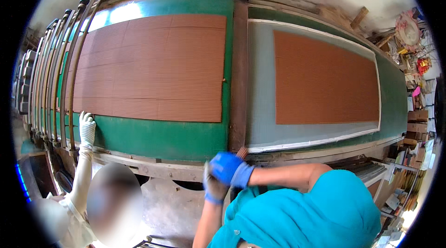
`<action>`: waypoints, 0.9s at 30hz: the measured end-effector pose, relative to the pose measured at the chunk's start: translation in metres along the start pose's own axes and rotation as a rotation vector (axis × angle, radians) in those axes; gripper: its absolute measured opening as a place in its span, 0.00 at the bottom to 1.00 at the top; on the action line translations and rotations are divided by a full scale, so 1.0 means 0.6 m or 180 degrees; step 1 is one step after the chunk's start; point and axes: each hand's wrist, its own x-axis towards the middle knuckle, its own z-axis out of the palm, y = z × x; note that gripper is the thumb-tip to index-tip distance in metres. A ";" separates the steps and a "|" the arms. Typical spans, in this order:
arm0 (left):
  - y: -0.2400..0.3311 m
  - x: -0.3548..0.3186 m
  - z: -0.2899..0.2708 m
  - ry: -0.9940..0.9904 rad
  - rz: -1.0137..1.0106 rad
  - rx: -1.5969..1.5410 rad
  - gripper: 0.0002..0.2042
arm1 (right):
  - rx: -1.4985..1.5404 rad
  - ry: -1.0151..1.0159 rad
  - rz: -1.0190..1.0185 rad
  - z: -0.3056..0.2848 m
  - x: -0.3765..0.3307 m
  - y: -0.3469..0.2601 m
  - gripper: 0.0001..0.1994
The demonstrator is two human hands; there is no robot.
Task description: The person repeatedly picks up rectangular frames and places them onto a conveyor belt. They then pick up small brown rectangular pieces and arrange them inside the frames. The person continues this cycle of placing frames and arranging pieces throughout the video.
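A co-worker's white-gloved hand is pressing the ribbed brown sheet on the green table, while the person's left hand and blue-gloved right hand are meeting at the table's edge, fingers curled together, any grip impossible to tell.

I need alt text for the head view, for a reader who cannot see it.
Two gloved hands, the right in blue over the left, meet at the edge of a long green table bearing two ribbed brown sheets. A co-worker's white-gloved hand touches the left sheet's corner.

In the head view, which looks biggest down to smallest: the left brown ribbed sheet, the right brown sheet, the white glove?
1. Left sheet
2. Right sheet, slightly smaller, though fisheye bending makes that unsure
3. White glove, clearly smallest
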 end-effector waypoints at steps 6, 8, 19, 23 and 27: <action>0.071 -0.288 -0.257 0.0702 0.1519 0.1000 0.18 | 0.2038 -0.0625 -0.0208 -0.096 -0.008 -0.025 0.12; 0.110 -0.290 -0.322 0.0807 0.1437 0.0468 0.19 | 0.1160 0.0874 0.0383 -0.100 -0.014 0.052 0.13; 0.068 -0.142 -0.262 0.0507 0.0937 0.1396 0.10 | 0.1892 0.0999 0.2819 0.098 -0.516 0.186 0.09; -0.059 -0.082 -0.113 0.0440 0.0672 0.2568 0.13 | 0.4197 0.2020 0.3960 0.096 -0.582 0.172 0.10; -0.174 -0.033 0.024 -0.0277 0.1100 0.4335 0.16 | 0.4727 0.2762 0.3941 0.062 -0.588 0.202 0.11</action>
